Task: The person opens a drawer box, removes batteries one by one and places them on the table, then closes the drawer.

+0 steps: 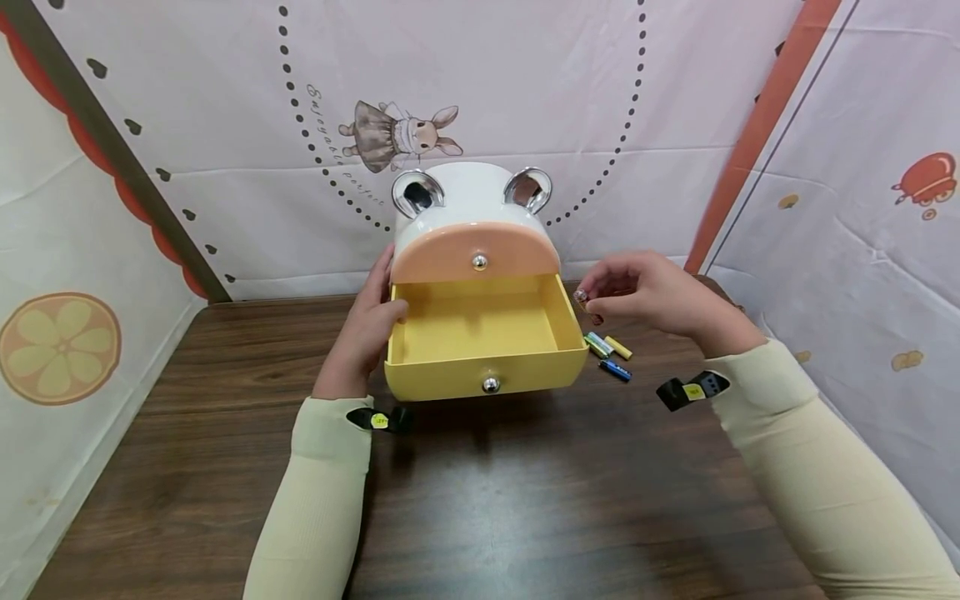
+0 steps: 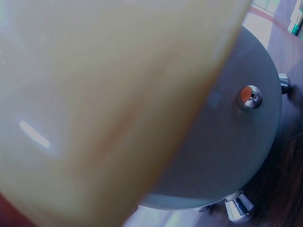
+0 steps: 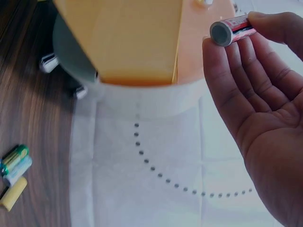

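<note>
A white storage box (image 1: 463, 190) with two shiny round ears stands on the table, its yellow lower drawer (image 1: 486, 377) pulled out. Nothing lies on the visible drawer floor. My left hand (image 1: 365, 327) holds the left side of the box, the thumb over the drawer's left edge. Just right of the drawer, my right hand (image 1: 651, 293) pinches a red and silver battery (image 3: 234, 30) between thumb and fingertips. On the table below that hand lie several batteries: a blue one (image 1: 615, 370), a yellow one (image 1: 618, 347), and green and pale ones beside them.
The peach upper drawer (image 1: 442, 254) is closed and has a round silver knob (image 1: 479, 262). A printed cloth (image 1: 525, 92) hangs behind the box and along both sides. The dark wooden table (image 1: 480, 500) extends in front.
</note>
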`<state>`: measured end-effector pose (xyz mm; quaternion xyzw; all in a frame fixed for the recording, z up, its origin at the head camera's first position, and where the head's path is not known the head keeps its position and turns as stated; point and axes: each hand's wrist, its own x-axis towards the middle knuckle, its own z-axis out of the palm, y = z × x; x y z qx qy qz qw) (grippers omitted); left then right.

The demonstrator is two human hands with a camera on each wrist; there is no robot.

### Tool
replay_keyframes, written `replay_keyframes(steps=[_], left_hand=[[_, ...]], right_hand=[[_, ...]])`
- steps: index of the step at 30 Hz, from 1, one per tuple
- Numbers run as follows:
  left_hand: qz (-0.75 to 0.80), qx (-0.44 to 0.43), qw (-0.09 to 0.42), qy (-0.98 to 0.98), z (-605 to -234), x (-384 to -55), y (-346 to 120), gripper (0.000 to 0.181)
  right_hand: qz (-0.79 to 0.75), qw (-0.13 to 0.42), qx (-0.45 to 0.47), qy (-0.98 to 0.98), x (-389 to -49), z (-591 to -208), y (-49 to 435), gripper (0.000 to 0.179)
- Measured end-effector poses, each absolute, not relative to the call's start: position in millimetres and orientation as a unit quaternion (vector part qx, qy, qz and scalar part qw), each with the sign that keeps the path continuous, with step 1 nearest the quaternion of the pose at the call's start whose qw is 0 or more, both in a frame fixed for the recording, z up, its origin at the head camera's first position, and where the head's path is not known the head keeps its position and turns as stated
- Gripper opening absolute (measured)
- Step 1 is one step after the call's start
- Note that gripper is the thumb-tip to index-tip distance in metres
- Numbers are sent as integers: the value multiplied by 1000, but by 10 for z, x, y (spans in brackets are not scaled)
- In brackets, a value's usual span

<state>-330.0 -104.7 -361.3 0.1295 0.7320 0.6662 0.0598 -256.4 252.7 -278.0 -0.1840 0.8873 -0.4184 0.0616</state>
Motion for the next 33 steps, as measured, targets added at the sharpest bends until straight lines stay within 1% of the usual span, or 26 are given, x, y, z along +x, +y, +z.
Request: replay_keyframes(steps=[14, 21, 29, 33], left_hand=[[668, 119, 62, 732, -3635, -3308, -1053, 95], [670, 120, 63, 730, -3622, -3299, -1047, 96], [668, 125, 60, 731, -3616, -3305, -1039, 95], [668, 123, 60, 731, -3615, -3302, -1041, 95]], right_hand=[[-427, 51, -140, 892, -2602, -2999, 2827, 20], [-414, 54, -104, 903, -2639, -3143, 2939, 19], [-392, 63, -101, 912, -2677, -3317, 3096, 22], [-381, 69, -84, 918, -2693, -3407, 3157, 21]])
